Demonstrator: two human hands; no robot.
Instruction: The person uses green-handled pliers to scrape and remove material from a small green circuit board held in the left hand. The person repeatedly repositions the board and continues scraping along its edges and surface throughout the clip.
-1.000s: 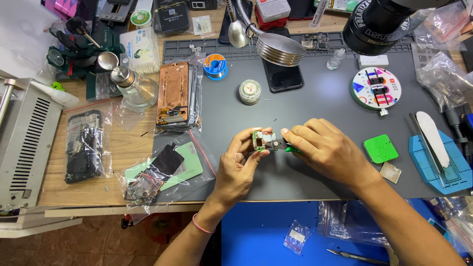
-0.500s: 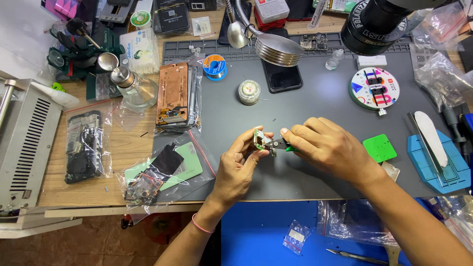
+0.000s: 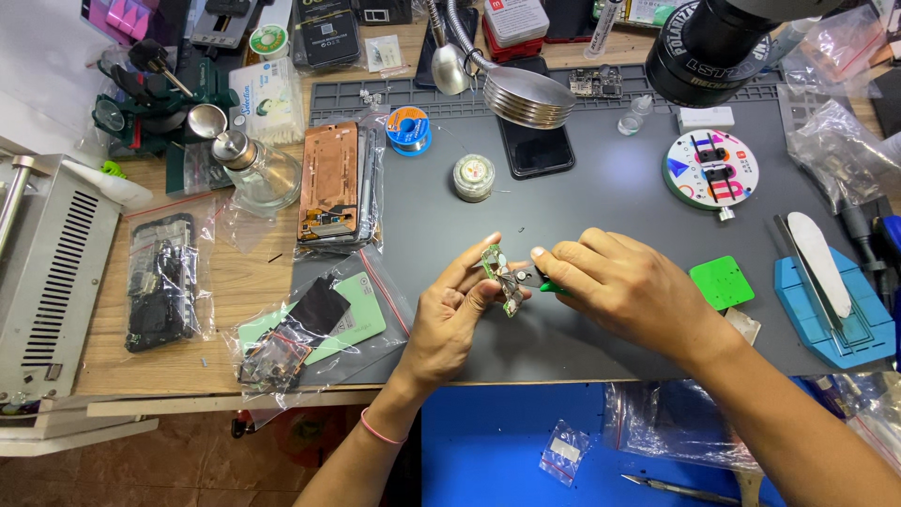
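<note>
**Small circuit board held over grey mat**

Left hand (image 3: 450, 319): fingers pinched on a small green circuit board (image 3: 503, 278), held tilted above the grey mat (image 3: 610, 202). Right hand (image 3: 629, 291), just right of the board: closed around a green-handled tool (image 3: 544, 285), tip touching the board. Green pad (image 3: 721, 282) lies right of that hand.
</note>
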